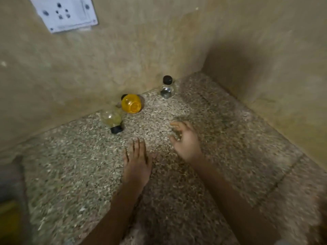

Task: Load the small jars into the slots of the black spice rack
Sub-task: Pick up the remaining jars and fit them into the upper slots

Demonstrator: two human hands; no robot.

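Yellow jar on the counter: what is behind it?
A black cap peeks out behind the yellow jar, then the beige wall. The cap's far side is covered.

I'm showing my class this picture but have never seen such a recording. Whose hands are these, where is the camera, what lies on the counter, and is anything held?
No machine: a person's two bare hands, filmed by one camera worn on the head, looking down. The left hand is flat, the right hand loosely curled; neither holds anything. On the counter, near the wall, are three small jars: a yellow jar and a clear jar on their sides, and a black-capped jar standing upright. No spice rack is in view.
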